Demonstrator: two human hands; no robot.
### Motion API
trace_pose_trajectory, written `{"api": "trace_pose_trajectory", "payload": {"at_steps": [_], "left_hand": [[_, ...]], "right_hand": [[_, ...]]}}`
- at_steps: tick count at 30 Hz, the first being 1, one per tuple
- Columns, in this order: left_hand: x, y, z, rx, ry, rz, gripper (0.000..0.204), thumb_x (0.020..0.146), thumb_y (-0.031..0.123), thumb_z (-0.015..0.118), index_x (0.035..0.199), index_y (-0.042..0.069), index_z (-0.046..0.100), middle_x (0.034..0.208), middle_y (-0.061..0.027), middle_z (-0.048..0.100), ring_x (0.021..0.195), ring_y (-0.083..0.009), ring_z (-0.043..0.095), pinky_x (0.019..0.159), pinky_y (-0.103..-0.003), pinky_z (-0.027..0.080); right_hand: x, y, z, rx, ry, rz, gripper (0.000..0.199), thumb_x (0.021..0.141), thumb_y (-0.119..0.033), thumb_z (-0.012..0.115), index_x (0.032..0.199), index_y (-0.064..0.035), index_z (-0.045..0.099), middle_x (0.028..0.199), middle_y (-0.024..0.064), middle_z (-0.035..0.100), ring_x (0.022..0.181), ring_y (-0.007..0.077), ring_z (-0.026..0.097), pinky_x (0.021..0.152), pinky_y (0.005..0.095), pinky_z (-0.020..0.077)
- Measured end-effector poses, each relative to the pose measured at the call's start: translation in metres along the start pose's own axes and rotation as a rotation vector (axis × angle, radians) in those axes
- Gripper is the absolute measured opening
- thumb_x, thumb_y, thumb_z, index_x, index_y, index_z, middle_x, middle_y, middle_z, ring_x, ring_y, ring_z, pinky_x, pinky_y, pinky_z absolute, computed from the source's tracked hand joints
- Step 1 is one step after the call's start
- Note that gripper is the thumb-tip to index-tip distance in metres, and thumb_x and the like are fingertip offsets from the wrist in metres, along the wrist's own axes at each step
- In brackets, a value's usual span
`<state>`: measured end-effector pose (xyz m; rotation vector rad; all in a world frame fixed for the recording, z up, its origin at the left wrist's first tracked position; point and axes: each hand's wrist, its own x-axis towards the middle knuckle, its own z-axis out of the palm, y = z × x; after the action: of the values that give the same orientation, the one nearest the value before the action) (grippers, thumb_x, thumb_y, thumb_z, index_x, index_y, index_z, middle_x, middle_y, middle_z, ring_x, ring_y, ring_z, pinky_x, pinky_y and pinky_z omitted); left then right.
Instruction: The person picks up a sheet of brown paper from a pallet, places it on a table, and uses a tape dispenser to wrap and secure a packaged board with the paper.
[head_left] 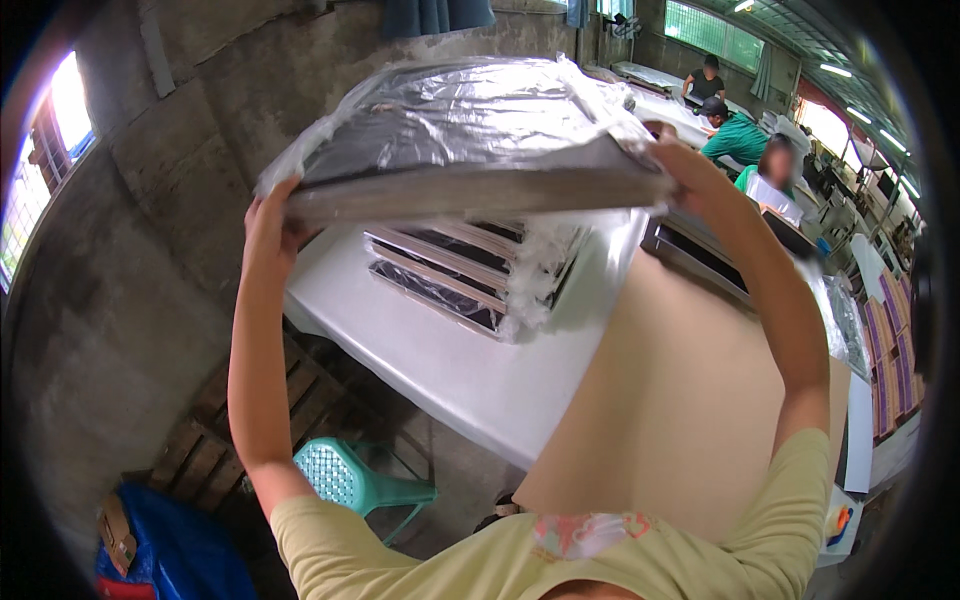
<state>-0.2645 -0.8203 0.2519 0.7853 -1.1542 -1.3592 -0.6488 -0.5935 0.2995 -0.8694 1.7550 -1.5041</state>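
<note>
Both of my arms reach forward and hold up a wide, flat, dark panel (470, 195) wrapped in clear plastic film (460, 110). My left hand (268, 222) grips its left end, with the fingers partly hidden behind the edge. At the opposite end my right hand (682, 170) is closed round the corner. Below the raised panel, a stack of similar plastic-wrapped panels (440, 285) lies on the white-covered table (440, 370). Loose film bunches at the stack's right end. The held panel hides the back of the stack.
A large tan board (650, 370) covers the table's right part, with dark framed pieces (700, 255) beyond it. A green plastic stool (335, 475) stands below the table's left edge, near a wooden pallet (215, 430) and a blue tarp (180, 545). Several people work at the far right.
</note>
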Motion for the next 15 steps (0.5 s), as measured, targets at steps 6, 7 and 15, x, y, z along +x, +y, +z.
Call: {"api": "trace_pose_trajectory", "payload": {"at_steps": [6, 7, 15], "left_hand": [[-0.08, 0.011, -0.042, -0.261, -0.197, -0.133, 0.046, 0.085, 0.035, 0.051, 0.117, 0.002, 0.048, 0.108, -0.0112, 0.057, 0.095, -0.0212, 0.058, 0.08, -0.036, 0.049], [-0.084, 0.004, -0.037, -0.366, -0.262, -0.153, 0.049, 0.086, 0.039, 0.049, 0.118, 0.002, 0.048, 0.11, -0.0112, 0.057, 0.096, -0.0226, 0.058, 0.082, -0.037, 0.048], [0.019, -0.038, -0.037, 0.053, -0.635, 0.013, 0.048, 0.093, 0.038, 0.037, 0.124, 0.002, 0.046, 0.122, -0.0116, 0.051, 0.108, -0.0216, 0.053, 0.092, -0.034, 0.043]], "right_hand": [[-0.08, 0.03, -0.013, 0.051, -0.12, -0.165, 0.071, 0.078, -0.022, 0.061, 0.134, -0.0111, 0.019, 0.127, 0.0113, 0.036, 0.108, 0.0178, 0.047, 0.09, 0.0318, 0.0412], [-0.084, 0.039, -0.018, 0.057, -0.124, -0.186, 0.073, 0.078, -0.023, 0.061, 0.135, -0.0109, 0.018, 0.131, 0.0109, 0.034, 0.112, 0.0179, 0.044, 0.093, 0.0313, 0.0373], [-0.101, 0.061, -0.017, 0.191, -0.187, -0.092, 0.084, 0.071, -0.022, 0.066, 0.138, -0.0067, 0.017, 0.138, 0.01, 0.028, 0.121, 0.0197, 0.036, 0.099, 0.0301, 0.0297]]}}
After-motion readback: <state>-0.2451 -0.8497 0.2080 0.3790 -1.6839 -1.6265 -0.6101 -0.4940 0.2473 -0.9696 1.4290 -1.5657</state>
